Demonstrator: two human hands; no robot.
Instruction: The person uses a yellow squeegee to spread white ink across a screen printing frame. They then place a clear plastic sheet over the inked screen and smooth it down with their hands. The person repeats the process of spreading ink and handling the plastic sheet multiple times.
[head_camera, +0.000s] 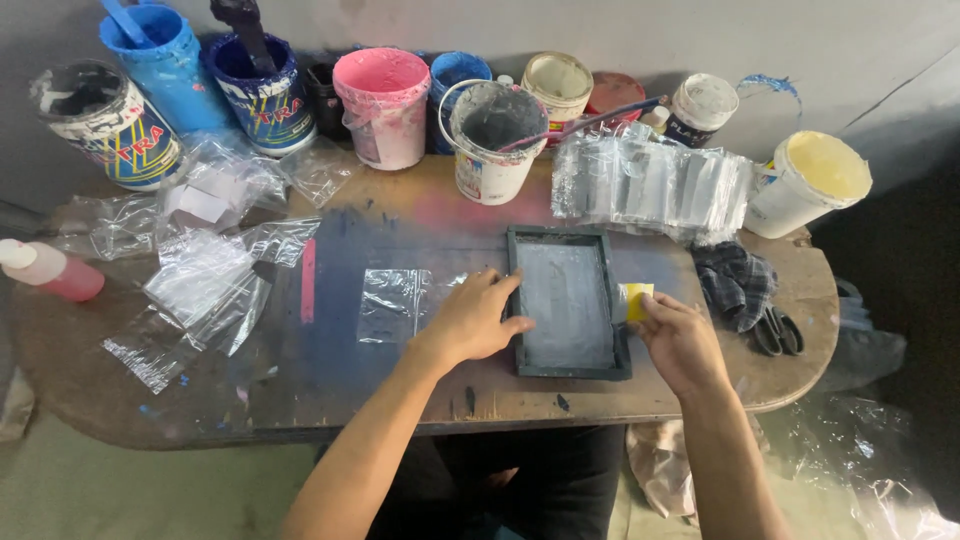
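Seen from above at a paint-stained wooden table (420, 405): left hand (470, 320) spread flat, fingers loosely open, pressing the left rail of a small dark-framed printing screen (568, 303), fingertips just over its edge. Right hand (682, 342) pinched shut on a small yellow squeegee (634, 300), held at the frame's right rail, just beside the mesh. Lying flat near the table's front edge, frame squared to the seated worker, long side running away from the body. Just left of the frame, a clear plastic bag (393, 303) resting flat on the blue-smeared board.

Judged from the grip, best handled with steady downward pressure from the left palm to stop the frame from sliding, and with the yellow blade kept level across the mesh, drawn evenly and not tilted, to avoid streaks.

Farther left, loose clear bags (205, 285) scattered in a heap, and a pink bottle (50, 270) on its side. To the right, a dark checked rag (735, 278). Behind the frame, a thick stack of bagged pieces (650, 185). Along the wall, open tubs of ink: blue (160, 60), pink (382, 105), grey-white (495, 140) and pale yellow (808, 183)
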